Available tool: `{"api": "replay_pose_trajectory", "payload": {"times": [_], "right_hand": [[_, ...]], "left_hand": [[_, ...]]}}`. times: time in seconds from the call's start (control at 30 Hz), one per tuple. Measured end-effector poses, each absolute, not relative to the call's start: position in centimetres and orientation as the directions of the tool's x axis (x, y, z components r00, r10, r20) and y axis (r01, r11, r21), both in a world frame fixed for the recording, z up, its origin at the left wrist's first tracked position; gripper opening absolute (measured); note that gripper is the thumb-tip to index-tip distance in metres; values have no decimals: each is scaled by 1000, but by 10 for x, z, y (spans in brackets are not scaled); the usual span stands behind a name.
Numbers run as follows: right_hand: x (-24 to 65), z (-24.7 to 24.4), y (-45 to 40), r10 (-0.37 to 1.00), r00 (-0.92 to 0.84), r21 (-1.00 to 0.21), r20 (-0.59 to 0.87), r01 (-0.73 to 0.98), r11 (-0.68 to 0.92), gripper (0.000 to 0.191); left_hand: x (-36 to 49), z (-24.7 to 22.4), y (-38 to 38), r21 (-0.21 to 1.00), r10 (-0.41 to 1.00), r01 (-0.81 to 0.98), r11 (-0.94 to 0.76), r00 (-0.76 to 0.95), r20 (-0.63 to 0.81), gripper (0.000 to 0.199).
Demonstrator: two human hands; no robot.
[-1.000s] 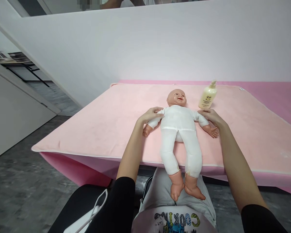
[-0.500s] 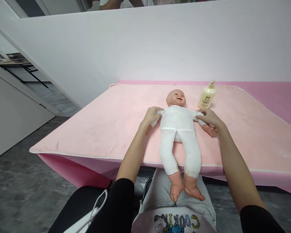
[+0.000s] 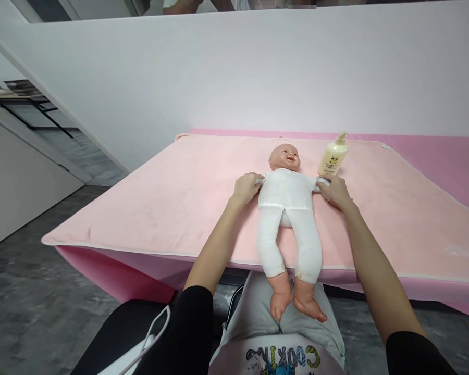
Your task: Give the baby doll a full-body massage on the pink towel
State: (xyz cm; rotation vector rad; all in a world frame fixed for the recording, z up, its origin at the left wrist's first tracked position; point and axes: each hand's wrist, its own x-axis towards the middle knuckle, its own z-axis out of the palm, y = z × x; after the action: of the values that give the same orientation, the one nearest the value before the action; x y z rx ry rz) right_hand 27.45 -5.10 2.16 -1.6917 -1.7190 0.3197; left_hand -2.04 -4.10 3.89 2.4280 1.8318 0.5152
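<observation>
A baby doll [image 3: 285, 190] with a white cloth body lies face up on the pink blanket [image 3: 160, 208], its feet hanging past the front edge. My left hand [image 3: 247, 187] is closed round the doll's arm on the left, close to the shoulder, and covers most of that arm. On the other side my right hand [image 3: 335, 190] grips the doll's other arm, hiding its forearm and hand. Just beyond my right hand stands a pale yellow pump bottle [image 3: 332, 155].
A white wall [image 3: 234, 73] rises behind the table. Darker pink cloth [image 3: 445, 161] shows at the right and hangs below the front. At the lower left is a black chair [image 3: 113, 333] with a white object and cable [image 3: 156, 333].
Both hands have closed further round the doll's arms. My right hand now covers the doll's hand, which showed before. The view has shifted slightly.
</observation>
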Motion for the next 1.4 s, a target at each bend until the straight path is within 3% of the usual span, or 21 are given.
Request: {"api": "replay_pose_trajectory", "payload": {"times": [0.13,0.23,0.33,0.47,0.6,0.7,0.83,0.9,0.97,1.07,1.13,1.2,1.3,1.4], "right_hand": [[273,24,-53,972,68,-521,226,851,62,32],[271,27,-56,977,64,-448,205,893,36,33],[269,28,-57,973,56,-398,223,917,38,34],[263,19,-54,919,-4,-345,394,926,151,35],[248,10,-56,817,-69,-294,573,913,283,35],[233,7,-67,746,19,-335,665,901,275,29],[221,5,-86,752,77,-458,655,831,314,24],[219,3,-90,820,161,-614,550,744,265,21],[220,1,-90,877,299,-807,376,571,151,18],[223,0,-85,909,417,-997,7,73,-26,16],[225,1,-80,900,389,-956,-194,-283,-83,14],[225,3,-77,881,361,-854,-306,-513,-87,13],[223,6,-74,838,399,-767,-372,-641,-35,13],[228,6,-71,807,466,-763,-363,-646,30,8]], "left_hand": [[-25,46,-52,132,964,959,-252,236,122,45],[-34,49,-59,148,969,958,-244,238,61,57],[-41,49,-62,132,977,971,-202,190,94,52],[-40,41,-62,33,966,979,-201,193,170,47],[-33,30,-72,33,918,960,-278,255,304,48],[-31,29,-97,120,866,929,-350,272,420,44],[-22,27,-163,459,827,764,-455,170,536,34],[-11,20,-206,606,827,648,-461,67,558,27],[4,9,-247,658,835,599,-456,33,549,24],[26,-11,-296,686,860,609,-398,-14,510,28],[40,-26,-315,736,882,578,-352,-58,467,33],[51,-41,-325,816,902,501,-287,-145,407,35],[63,-57,-329,907,884,358,-221,-321,341,33],[66,-62,-329,937,864,276,-213,-394,313,30]]}}
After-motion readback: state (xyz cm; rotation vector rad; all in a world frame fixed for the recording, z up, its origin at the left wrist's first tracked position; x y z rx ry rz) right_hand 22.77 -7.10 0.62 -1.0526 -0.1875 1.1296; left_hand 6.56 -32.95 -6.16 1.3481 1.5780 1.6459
